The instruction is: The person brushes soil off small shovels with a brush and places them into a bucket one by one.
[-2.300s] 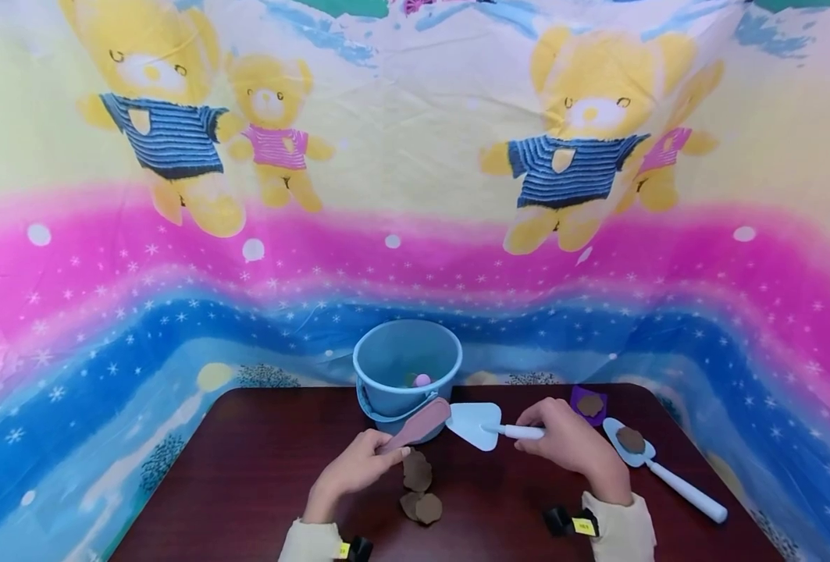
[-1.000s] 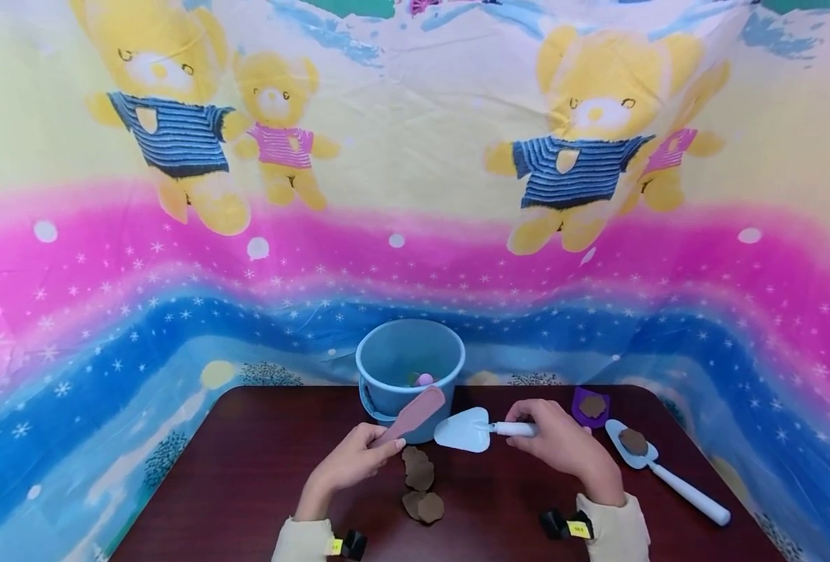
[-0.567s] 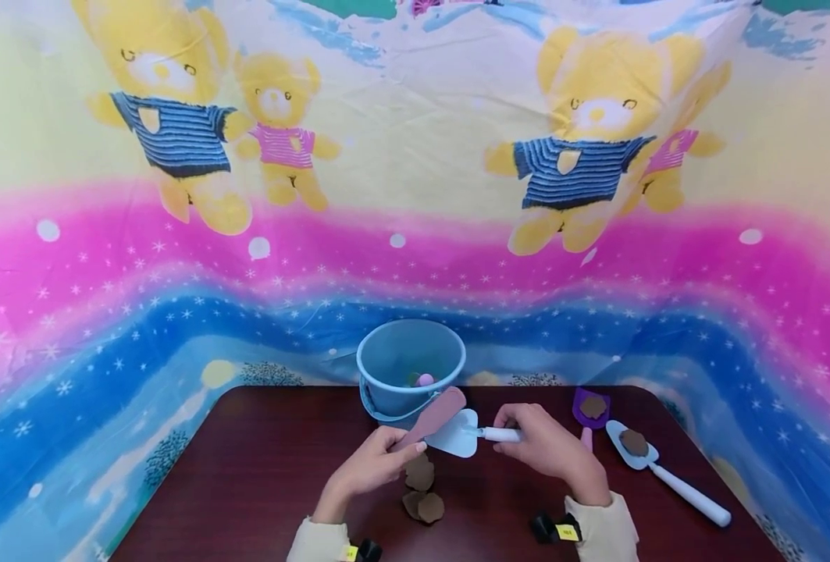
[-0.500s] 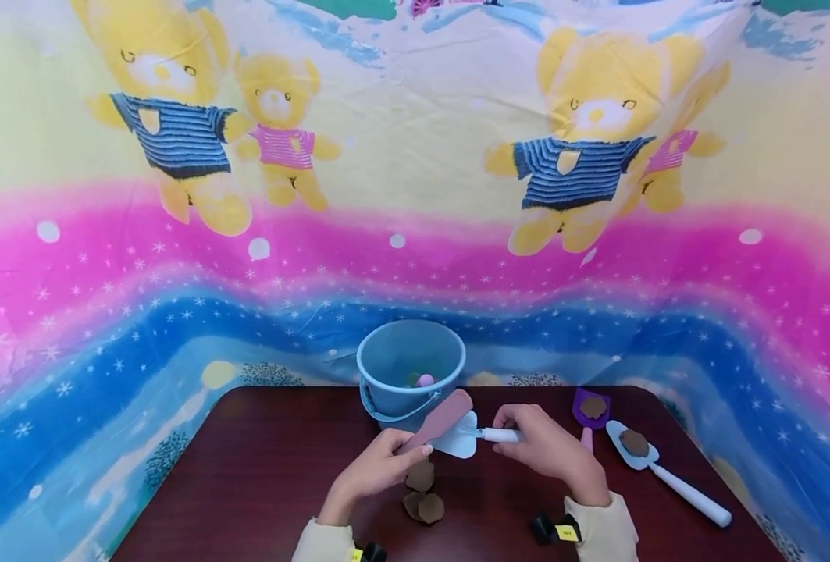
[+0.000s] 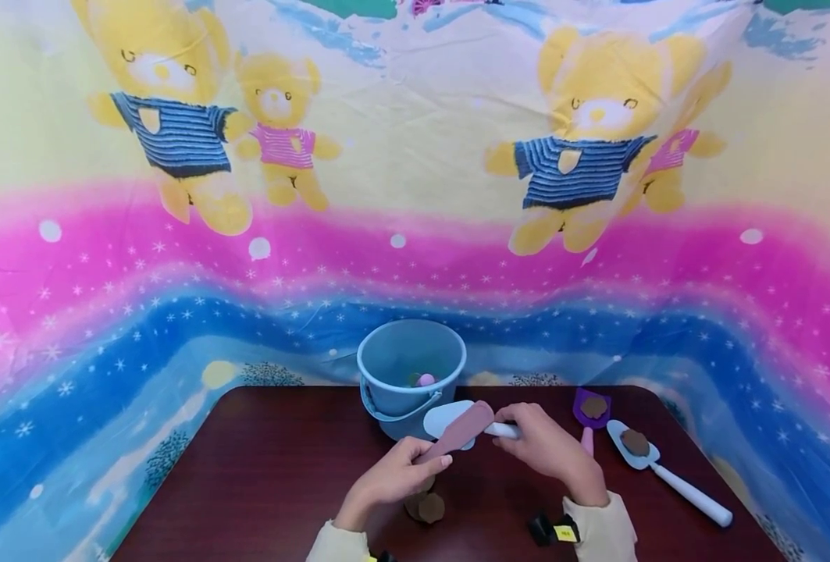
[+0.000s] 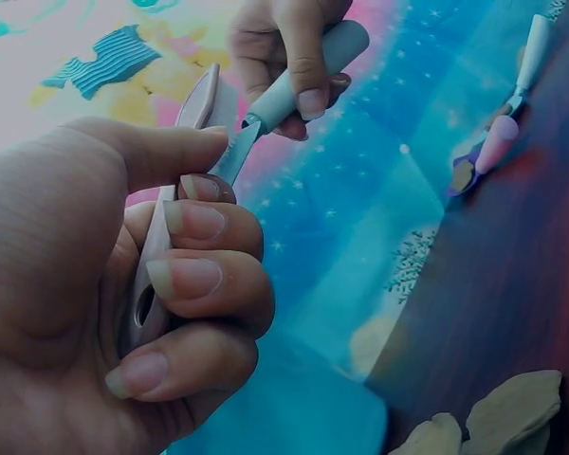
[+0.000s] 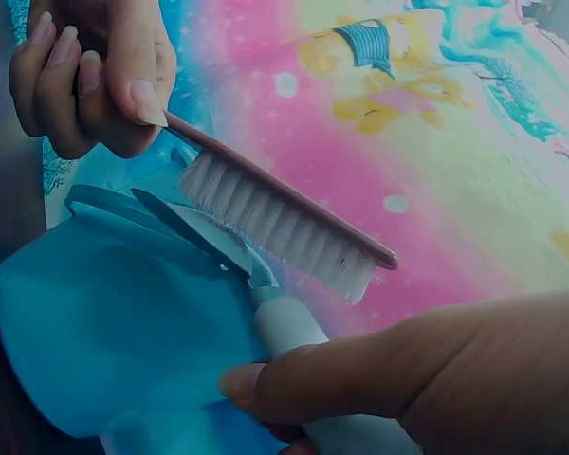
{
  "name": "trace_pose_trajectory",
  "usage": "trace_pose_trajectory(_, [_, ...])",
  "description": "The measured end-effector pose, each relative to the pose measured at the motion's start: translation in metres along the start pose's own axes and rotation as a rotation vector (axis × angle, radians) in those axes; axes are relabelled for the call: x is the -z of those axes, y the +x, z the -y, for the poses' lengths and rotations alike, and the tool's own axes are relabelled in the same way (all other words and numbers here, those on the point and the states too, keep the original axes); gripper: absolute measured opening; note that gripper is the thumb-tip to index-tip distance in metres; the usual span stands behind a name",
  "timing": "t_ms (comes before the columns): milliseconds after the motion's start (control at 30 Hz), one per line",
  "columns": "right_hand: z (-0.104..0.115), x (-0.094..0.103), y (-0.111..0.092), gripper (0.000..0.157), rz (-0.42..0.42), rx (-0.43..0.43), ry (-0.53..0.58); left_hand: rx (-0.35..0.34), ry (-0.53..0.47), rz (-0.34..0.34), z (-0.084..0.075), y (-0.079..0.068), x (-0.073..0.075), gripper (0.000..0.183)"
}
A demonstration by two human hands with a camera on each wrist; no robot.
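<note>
My left hand (image 5: 395,473) grips a pink-backed brush (image 5: 462,432), fingers curled round its handle. White bristles (image 7: 275,223) face down over the trowel in the right wrist view. My right hand (image 5: 550,446) holds a small trowel (image 5: 441,415) by its pale handle, thumb along it. The trowel's light blue blade points left, in front of the bucket, and the brush crosses over it close to the neck. Below my left hand several brown clay-like lumps (image 5: 430,509) lie on the table, some hidden by the hand.
A blue bucket (image 5: 386,402) with a pink ball (image 5: 425,380) inside stands at the table's back edge. To the right lie a purple scoop (image 5: 580,420) and a second trowel (image 5: 692,496), each bearing a brown lump. A bear-print cloth (image 5: 400,172) hangs behind the table.
The brush has moved right and slightly down over the trowel blade toward its handle. My right hand and trowel have shifted left since the earliest frame. My left hand now covers more lumps.
</note>
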State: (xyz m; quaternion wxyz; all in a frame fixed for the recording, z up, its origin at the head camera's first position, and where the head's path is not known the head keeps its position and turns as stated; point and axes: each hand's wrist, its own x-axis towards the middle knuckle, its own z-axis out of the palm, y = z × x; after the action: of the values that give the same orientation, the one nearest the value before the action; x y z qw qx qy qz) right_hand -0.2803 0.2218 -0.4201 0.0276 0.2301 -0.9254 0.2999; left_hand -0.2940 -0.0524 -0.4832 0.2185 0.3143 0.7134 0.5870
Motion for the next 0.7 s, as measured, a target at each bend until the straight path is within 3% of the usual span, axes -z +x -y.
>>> trace_pose_trajectory(267, [0.001, 0.001, -0.001, 0.01, 0.002, -0.042, -0.028, 0.012, 0.005, -0.006, 0.004, 0.002, 0.0, 0.041])
trace_pose_trajectory(533, [0.002, 0.006, -0.005, 0.009, 0.005, -0.066, -0.02, 0.027, -0.05, -0.003, 0.006, -0.002, 0.006, 0.035])
trace_pose_trajectory(700, [-0.002, 0.011, -0.007, 0.01, -0.017, -0.043, -0.022, 0.04, 0.007, -0.049, 0.007, -0.002, 0.012, 0.036])
